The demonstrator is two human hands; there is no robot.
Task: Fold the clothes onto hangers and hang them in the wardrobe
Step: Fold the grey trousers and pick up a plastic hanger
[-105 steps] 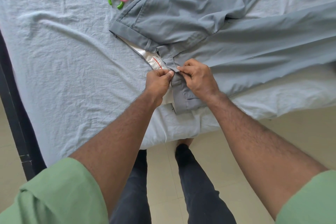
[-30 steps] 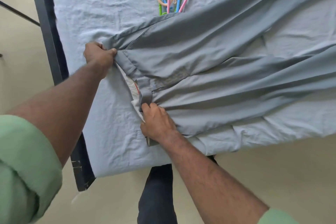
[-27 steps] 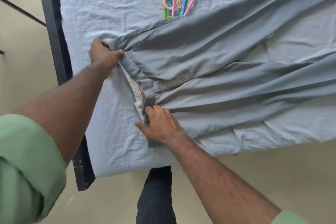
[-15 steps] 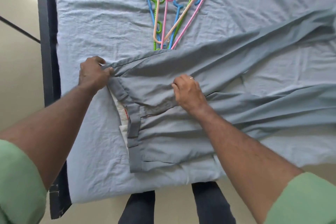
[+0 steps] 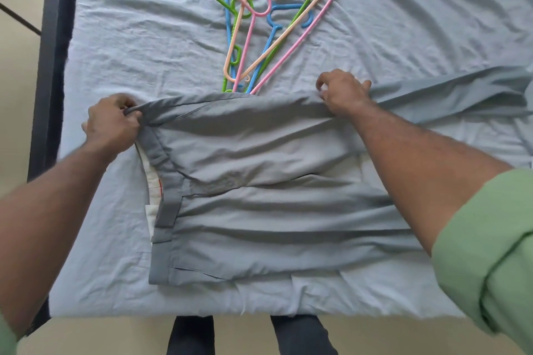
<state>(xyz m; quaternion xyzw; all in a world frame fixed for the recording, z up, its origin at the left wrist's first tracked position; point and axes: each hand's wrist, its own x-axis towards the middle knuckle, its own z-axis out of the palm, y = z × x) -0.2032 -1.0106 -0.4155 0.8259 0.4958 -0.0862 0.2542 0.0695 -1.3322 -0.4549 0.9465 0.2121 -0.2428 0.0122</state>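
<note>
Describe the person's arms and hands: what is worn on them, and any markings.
Both forearms are bare, with light green sleeves rolled or pushed up to about the elbow; the right sleeve shows bunched folds, the left sleeve barely enters the frame. The left hand and right hand are gloveless. No watch or markings show.

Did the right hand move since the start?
Yes. The right hand left the grey trousers' waistband and went up and rightward along them; its grip now pinches their far edge, near the colourful plastic hangers.
</note>
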